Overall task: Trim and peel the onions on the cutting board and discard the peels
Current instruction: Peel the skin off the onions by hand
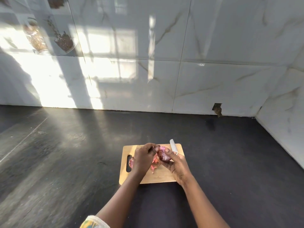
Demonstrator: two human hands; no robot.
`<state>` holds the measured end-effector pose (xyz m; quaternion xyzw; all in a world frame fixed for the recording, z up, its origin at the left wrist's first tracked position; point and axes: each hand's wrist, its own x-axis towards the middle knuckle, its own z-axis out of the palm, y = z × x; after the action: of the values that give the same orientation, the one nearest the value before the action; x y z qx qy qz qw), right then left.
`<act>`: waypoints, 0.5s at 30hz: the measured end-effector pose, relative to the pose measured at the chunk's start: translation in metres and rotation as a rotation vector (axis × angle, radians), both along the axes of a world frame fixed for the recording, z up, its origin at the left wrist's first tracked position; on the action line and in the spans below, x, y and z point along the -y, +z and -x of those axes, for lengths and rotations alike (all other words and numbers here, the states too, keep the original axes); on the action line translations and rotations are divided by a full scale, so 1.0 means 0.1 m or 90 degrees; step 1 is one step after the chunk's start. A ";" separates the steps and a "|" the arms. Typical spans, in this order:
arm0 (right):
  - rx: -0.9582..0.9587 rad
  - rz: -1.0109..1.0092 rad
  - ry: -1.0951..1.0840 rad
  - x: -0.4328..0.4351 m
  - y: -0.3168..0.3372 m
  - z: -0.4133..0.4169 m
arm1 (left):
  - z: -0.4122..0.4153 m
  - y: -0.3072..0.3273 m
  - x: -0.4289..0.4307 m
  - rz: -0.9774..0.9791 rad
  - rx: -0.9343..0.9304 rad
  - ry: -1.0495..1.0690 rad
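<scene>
Nearest the viewer, a patterned sleeve (93,222) edges the left forearm; beyond it both hands meet just above the cutting board (164,177), probably so that loosened skin drops onto the wood and not the counter; the left hand (144,156) pinches a flap of peel (155,162) hanging from the onion (163,153), seemingly to strip it away; the right hand (178,163) is curled round the bulb, thumb on top to steady it; a knife (173,145) blade juts past its fingers, pointing away, likely held ready for trimming; farther off lie the dark counter (230,153) and the marble-tiled wall (213,79).
</scene>
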<state>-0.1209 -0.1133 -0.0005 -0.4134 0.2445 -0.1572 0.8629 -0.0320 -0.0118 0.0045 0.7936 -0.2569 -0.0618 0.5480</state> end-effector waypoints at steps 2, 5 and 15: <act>0.001 -0.005 -0.007 0.00 0.00 -0.01 | 0.01 0.00 0.00 0.010 -0.027 -0.003; 0.001 -0.008 -0.018 -0.01 -0.01 -0.01 | 0.02 0.02 0.00 0.028 -0.053 -0.011; 0.067 -0.100 -0.074 0.02 0.08 -0.04 | 0.00 0.00 0.00 0.095 -0.169 0.024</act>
<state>-0.1172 -0.1151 0.0079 -0.3206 0.2336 -0.2087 0.8939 -0.0323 -0.0119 0.0045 0.7403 -0.1715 -0.1363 0.6356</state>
